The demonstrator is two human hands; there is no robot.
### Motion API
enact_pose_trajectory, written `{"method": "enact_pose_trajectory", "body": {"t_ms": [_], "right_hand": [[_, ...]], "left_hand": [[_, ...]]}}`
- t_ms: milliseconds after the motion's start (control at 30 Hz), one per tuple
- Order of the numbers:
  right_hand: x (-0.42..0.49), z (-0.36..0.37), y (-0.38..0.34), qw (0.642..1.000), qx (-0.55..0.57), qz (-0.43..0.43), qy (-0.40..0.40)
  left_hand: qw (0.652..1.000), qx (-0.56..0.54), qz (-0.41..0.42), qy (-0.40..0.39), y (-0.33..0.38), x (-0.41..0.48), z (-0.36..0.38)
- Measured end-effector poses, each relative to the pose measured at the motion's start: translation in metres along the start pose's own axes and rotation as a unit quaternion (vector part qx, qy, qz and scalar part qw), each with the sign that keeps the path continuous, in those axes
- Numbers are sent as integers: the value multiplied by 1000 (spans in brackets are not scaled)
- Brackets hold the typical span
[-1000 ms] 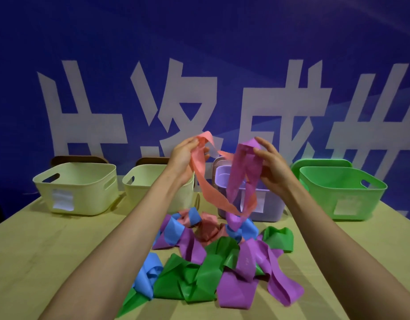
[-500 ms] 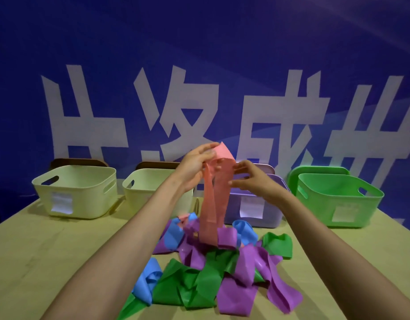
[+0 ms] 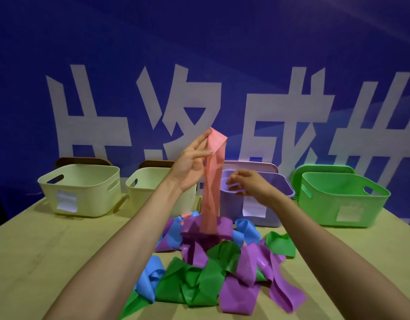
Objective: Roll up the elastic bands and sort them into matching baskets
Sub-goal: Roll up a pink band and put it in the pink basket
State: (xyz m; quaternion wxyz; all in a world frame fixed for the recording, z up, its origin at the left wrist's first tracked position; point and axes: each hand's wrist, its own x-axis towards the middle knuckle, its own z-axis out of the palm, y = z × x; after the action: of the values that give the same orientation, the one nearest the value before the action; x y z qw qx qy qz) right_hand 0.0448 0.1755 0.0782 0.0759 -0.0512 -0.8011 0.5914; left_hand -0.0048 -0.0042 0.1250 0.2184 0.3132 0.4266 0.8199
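Two cream baskets [image 3: 84, 192] are sitting way left of the left hand [image 3: 190, 167], which is pinching the top end of the pink band [image 3: 212, 185] and letting it dangle into the pile of bands [image 3: 222, 262] on the tabletop [image 3: 38, 250] below. Just right of it the right hand [image 3: 247, 185] is hovering, fingers loosely curled, gripping nothing. The purple basket [image 3: 231, 209] is behind that hand, the green basket [image 3: 326, 204] further right. Looks like the straightening step. Next I'm guessing the right hand grabs the band to start rolling.
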Motion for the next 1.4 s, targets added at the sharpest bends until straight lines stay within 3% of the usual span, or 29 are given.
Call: {"method": "enact_pose_trajectory", "body": {"t_ms": [100, 233, 367, 433, 467, 500, 567, 600, 633, 733, 833, 967, 1033, 1100, 1133, 1167, 1233, 1267, 1333, 1400], "right_hand": [[1, -2, -1, 997, 70, -38, -8], [-2, 15, 3, 993, -55, -23, -102], [0, 7, -5, 994, 103, -30, -2], [1, -10, -16, 981, 170, -56, 74], [1, -19, -21, 978, 159, -74, 111], [1, -27, -26, 981, 112, -86, 132], [2, -36, -34, 989, -62, -79, 108], [4, -39, -35, 982, -159, -64, 78], [5, -40, -36, 967, -243, -51, 50], [6, -37, -36, 913, -402, -49, 45], [5, -41, -33, 876, -482, -7, -1], [-4, -55, -27, 937, -321, 95, -102], [-5, -56, -21, 957, -228, 121, -133], [-1, -56, -16, 967, -200, 114, -106], [4, -57, -12, 974, -182, 115, -78], [7, -60, -9, 980, -148, 124, -50], [9, -64, -4, 986, -45, 157, -13], [8, -66, -3, 985, 12, 174, -9], [6, -63, -2, 974, 114, 194, -7], [8, -59, 2, 959, 190, 209, -1]], "left_hand": [[1000, -6, -2, -9, -3, -5, -2], [997, 42, -13, -60, -1, -8, 9], [1000, 2, 18, 16, 6, -9, 0], [990, 89, 11, 113, 3, -9, -13], [966, 195, 7, 170, -1, -8, -21], [919, 326, 0, 220, -6, -6, -31], [798, 543, -17, 262, -18, -4, -51], [758, 594, -23, 270, -24, -4, -57], [740, 612, -34, 277, -28, -3, -61], [761, 577, -87, 284, -36, -3, -62], [749, 605, -114, 246, -40, -8, -67], [789, 559, -202, 155, -44, -22, -91], [773, 574, -248, 109, -48, -26, -95], [755, 597, -238, 129, -53, -25, -96], [765, 582, -232, 150, -54, -25, -97], [814, 505, -232, 170, -56, -26, -98], [931, 213, -229, 187, -57, -28, -92], [954, 86, -207, 198, -55, -30, -86], [955, -31, -170, 239, -52, -27, -79], [945, -35, -182, 269, -52, -25, -74]]}}
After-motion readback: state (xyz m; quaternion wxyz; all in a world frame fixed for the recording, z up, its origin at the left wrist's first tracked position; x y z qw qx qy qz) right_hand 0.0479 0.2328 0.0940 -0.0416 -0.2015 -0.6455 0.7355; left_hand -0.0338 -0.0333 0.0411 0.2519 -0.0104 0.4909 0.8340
